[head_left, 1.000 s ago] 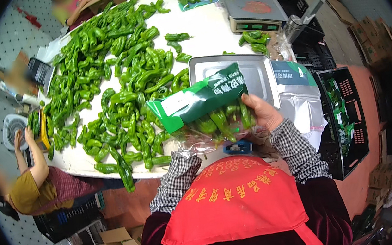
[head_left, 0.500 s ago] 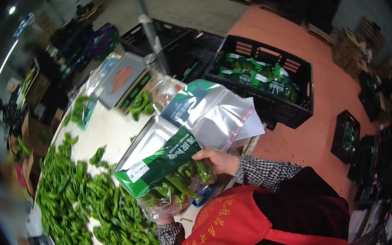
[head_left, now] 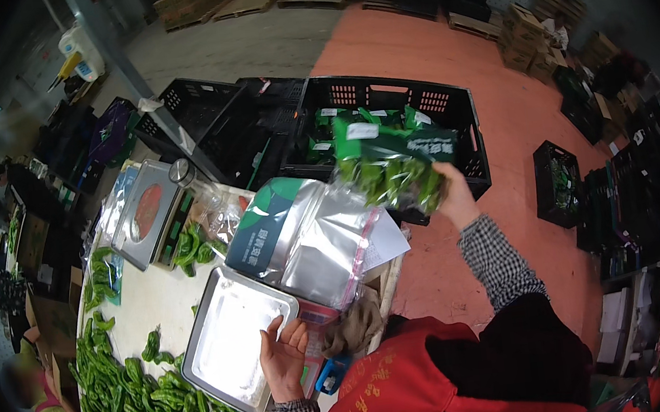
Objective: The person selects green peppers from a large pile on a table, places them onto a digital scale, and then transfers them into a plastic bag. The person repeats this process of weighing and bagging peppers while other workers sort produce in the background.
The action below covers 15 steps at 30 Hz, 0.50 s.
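A clear-and-green bag of green peppers [head_left: 388, 168] hangs from my right hand [head_left: 456, 194], whose fingers are closed on its right end. The bag is over the near side of a black crate [head_left: 463, 122], which has similar filled bags inside. My left hand [head_left: 284, 361] is palm up with its fingers apart and slightly curled, holding nothing. It is at the right edge of a bare metal tray [head_left: 228, 344]. Flat unfilled bags [head_left: 313, 236], green and silver, lie in a stack beyond the tray.
Loose green peppers [head_left: 149, 405] cover the table's left side. A scale [head_left: 148, 214] stands at the far end, near a metal post [head_left: 141, 85]. A brown cloth [head_left: 350, 327] and a blue object [head_left: 331, 377] lie by my apron. Another black crate [head_left: 557, 184] is on the floor.
My right hand has carried the bag of peppers off the tray, up and right to the crate. My left hand has let go of the bag. The view has turned right.
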### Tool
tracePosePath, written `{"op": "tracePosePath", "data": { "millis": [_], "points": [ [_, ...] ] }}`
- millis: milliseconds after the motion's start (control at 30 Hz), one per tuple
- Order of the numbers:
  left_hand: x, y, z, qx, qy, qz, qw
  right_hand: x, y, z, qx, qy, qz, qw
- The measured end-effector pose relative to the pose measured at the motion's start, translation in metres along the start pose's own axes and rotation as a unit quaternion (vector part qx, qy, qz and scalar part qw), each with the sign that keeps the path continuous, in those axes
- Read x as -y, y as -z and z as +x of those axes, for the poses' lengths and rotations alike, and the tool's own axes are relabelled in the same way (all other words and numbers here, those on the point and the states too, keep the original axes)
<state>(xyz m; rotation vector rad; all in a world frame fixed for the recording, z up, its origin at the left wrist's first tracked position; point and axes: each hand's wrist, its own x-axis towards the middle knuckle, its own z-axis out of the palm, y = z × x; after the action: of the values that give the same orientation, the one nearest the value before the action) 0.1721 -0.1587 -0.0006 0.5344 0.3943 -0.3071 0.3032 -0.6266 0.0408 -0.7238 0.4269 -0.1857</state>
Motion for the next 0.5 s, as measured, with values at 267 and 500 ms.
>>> {"op": "tracePosePath", "data": {
  "millis": [267,500],
  "points": [
    [0.006,-0.005,0.029,-0.013,0.018,0.014,1.000,0.089,0.091,0.094,-0.091,0.061,-0.111,0.988],
    [0.008,-0.013,0.041,-0.035,0.029,0.046,0.998,0.078,0.149,0.158,-0.207,0.047,-0.636,0.742]
  ]
}}
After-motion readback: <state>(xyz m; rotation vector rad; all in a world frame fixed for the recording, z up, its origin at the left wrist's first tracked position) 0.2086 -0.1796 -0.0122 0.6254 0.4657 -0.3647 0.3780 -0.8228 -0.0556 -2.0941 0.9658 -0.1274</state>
